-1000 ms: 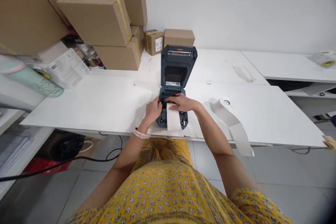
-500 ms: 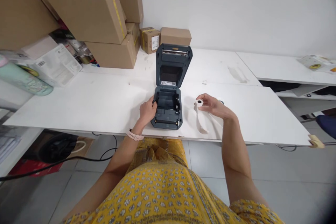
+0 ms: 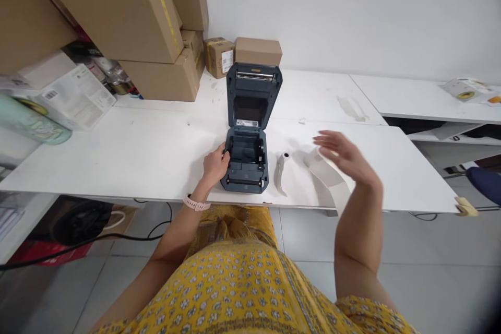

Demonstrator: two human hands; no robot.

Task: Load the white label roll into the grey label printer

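The printer (image 3: 245, 159) sits on the white table (image 3: 156, 156), near the front edge and right in front of the person. Its lid (image 3: 254, 96) is up and leans back, so you can see inside. The inside is dark, and a thin black bar (image 3: 245, 182) runs across the front part.

The left hand (image 3: 216, 164) is at the left side of the printer. Its fingers are bent, and it has hold of the edge there. A pink band (image 3: 195, 203) goes around that wrist.

Just to the right of the printer is a small roll (image 3: 282, 172). It stands on the table with a dark hole in its top, and a strip of its paper curls toward the front. Next to it, on the right, is a big roll (image 3: 324, 169). Its long paper goes over the front edge of the table.

The right hand (image 3: 344, 154) is over the big roll and hides part of it. This hand is open, with the fingers held out, and it has nothing in it. It looks blurry, and I cannot tell if it touches the roll.

Behind the printer, by the wall, are a small box (image 3: 219, 57) and a long box (image 3: 258, 51). More brown boxes (image 3: 117, 21) are piled up on the left. A green bottle (image 3: 37, 121) lies near them.
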